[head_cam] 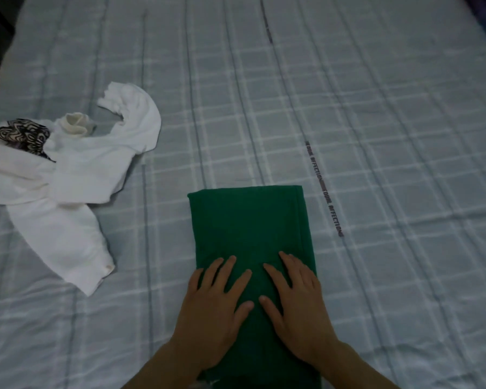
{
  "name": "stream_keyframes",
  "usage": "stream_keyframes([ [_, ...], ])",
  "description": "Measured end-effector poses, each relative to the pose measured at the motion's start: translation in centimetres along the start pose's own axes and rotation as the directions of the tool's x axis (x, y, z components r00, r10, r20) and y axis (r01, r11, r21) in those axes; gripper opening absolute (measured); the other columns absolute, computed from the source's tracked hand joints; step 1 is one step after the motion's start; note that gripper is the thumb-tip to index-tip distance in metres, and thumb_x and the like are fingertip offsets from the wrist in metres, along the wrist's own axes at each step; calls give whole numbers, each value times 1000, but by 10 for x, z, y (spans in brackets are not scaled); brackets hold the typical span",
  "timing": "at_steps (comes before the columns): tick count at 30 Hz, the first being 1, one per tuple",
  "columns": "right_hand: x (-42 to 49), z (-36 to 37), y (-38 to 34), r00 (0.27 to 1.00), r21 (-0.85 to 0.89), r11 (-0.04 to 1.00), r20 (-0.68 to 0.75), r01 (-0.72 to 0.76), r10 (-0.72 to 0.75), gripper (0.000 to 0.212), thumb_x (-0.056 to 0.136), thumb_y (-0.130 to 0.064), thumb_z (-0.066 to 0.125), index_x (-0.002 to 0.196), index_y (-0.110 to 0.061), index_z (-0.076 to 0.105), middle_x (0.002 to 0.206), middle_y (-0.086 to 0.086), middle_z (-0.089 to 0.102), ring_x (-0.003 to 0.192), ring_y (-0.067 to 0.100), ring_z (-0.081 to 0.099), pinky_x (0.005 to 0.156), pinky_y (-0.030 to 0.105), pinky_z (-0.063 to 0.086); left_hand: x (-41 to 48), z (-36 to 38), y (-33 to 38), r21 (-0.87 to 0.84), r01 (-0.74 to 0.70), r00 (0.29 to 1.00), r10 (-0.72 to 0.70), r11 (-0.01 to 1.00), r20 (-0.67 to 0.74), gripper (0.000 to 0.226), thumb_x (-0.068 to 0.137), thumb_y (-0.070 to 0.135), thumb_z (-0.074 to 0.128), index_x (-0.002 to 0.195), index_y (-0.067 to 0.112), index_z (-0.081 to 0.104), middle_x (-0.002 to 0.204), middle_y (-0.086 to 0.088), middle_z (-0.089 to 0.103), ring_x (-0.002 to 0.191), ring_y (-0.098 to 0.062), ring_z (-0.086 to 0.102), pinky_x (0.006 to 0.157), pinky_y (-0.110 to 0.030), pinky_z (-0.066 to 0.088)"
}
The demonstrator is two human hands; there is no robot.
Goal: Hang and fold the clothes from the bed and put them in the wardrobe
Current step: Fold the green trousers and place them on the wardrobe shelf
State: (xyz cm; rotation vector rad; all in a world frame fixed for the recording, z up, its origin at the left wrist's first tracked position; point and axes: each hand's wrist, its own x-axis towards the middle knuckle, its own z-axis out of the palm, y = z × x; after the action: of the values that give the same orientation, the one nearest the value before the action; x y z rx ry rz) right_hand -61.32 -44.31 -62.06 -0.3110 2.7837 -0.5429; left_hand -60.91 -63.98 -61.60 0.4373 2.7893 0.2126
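At lower centre, the green garment (250, 228) is pressed flat by both hands (218, 301), fingers spread; another fold is probably needed next.

The dark green cloth folded into a long neat rectangle (247, 220) lies flat in the lower middle of the frame, on the pale blue checked bed cover (390, 122). Its far short edge is straight, and its near end runs off the bottom of the frame. The white long-sleeved soft top (90, 167) lies crumpled and unfolded at the left, with one sleeve curled up and one stretched down. On it sit a small rolled cream sock (76, 123) and a bunched black-and-white patterned cloth (23, 136).
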Motion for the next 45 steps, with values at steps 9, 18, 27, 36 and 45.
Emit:
stream_keyframes([
  [9,103,-69,-14,976,193,981,-219,30,13,36,92,-15,60,127,-11,58,126,8,54,114,22,50,100,38,43,86,-69,-33,-221,16,963,-75,975,-260,30,96,30,52,122,17,60,115,-2,62,101,-21,53,87,-39,45],
  [18,158,-71,5,990,84,996,-137,-21,32,52,85,-17,68,134,-20,53,136,4,50,125,21,45,108,27,26,129,-64,-59,-163,96,968,-131,982,-216,41,93,30,53,134,24,49,134,2,52,119,-21,44,100,-36,29],
  [27,187,-82,17,995,-124,992,102,21,-8,36,80,-30,75,111,-23,59,105,1,59,100,23,54,89,38,45,152,-71,-75,-85,112,993,-114,990,-18,38,85,43,60,117,27,49,108,4,52,103,-19,49,92,-38,34],
  [36,157,-131,-2,989,-25,989,-20,149,-149,6,90,-19,59,96,-20,59,88,-4,52,81,21,56,65,32,40,122,-123,-60,-88,30,977,-47,996,-209,8,90,25,54,95,26,49,86,9,47,86,-18,53,75,-33,29],
  [45,153,-281,-63,776,-56,953,-567,298,-275,14,86,-9,61,99,-12,65,89,6,61,75,27,56,71,39,45,110,-298,-41,53,2,734,34,999,-679,18,76,8,65,91,13,58,83,-7,59,78,-32,54,72,-43,38],
])
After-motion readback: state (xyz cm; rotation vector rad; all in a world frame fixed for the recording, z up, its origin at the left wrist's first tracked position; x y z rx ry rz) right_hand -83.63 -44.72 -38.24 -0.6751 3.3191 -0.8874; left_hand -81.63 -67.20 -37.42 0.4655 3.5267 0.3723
